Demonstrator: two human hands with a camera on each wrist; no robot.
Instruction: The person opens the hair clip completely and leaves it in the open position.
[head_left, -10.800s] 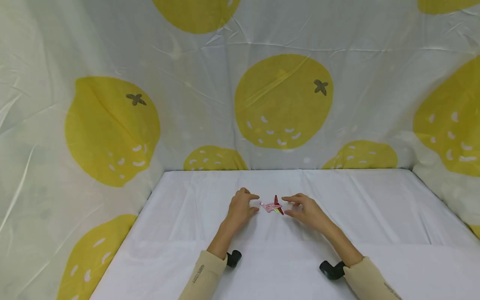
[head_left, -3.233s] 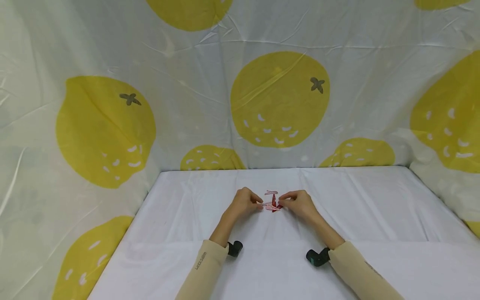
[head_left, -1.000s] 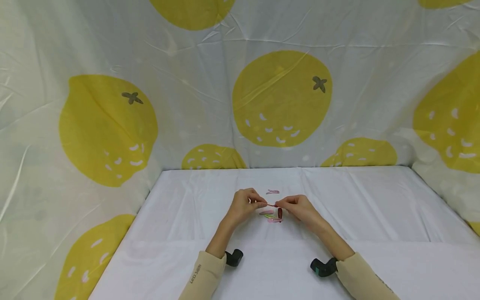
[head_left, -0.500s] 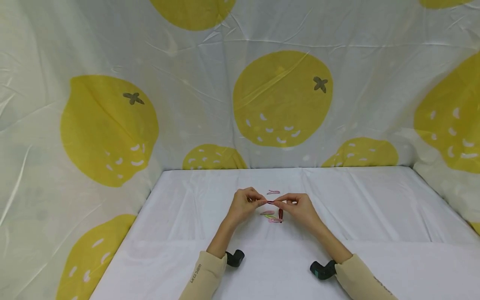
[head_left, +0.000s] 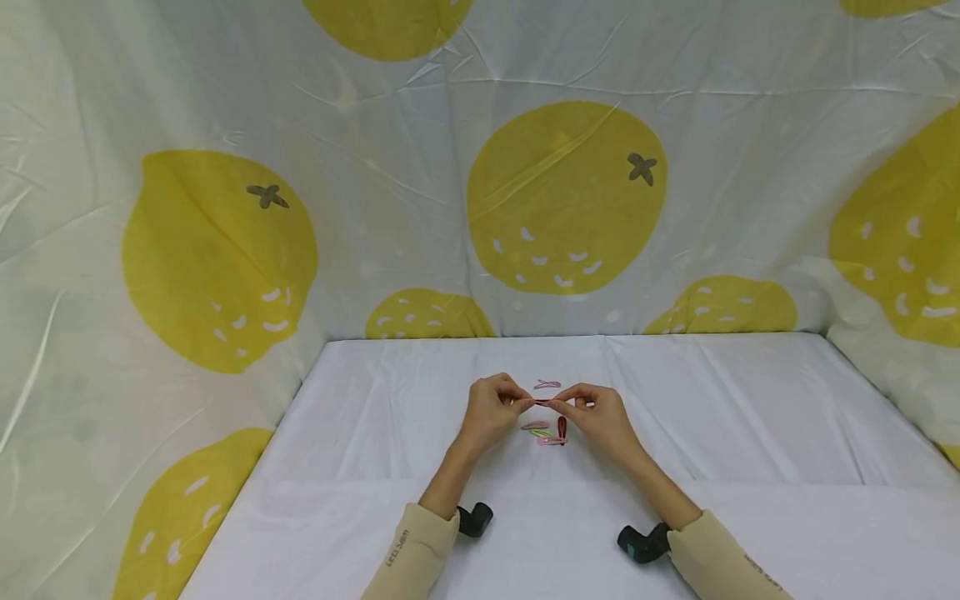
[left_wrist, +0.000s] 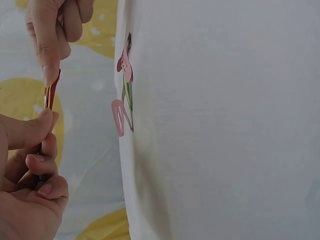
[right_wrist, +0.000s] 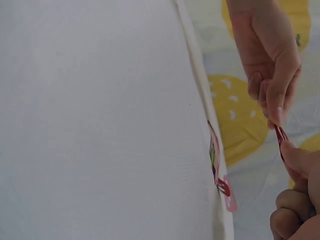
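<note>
A red snap hair clip (head_left: 541, 402) is held up off the table between both hands. My left hand (head_left: 491, 410) pinches one end of it between thumb and finger. The other end is pinched by my right hand (head_left: 598, 417). In the left wrist view the red hair clip (left_wrist: 54, 90) looks partly spread apart. Below the hands lies a small group: a dark red hair clip (head_left: 562, 428), a pink hair clip (head_left: 552, 442), a green hair clip (head_left: 539, 433) and another pink one. Behind the hands, a separate pink hair clip (head_left: 547, 384) lies alone.
A white cloth covers the table (head_left: 720, 417). Behind and beside it hangs a pale curtain (head_left: 405, 208) printed with large yellow lemons. Black wrist devices (head_left: 476, 519) stick out at the sleeve cuffs.
At first the clips lay piled together between empty hands. One pink clip then lay apart at the back. The red clip has since been lifted, and both hands have risen slightly with it.
</note>
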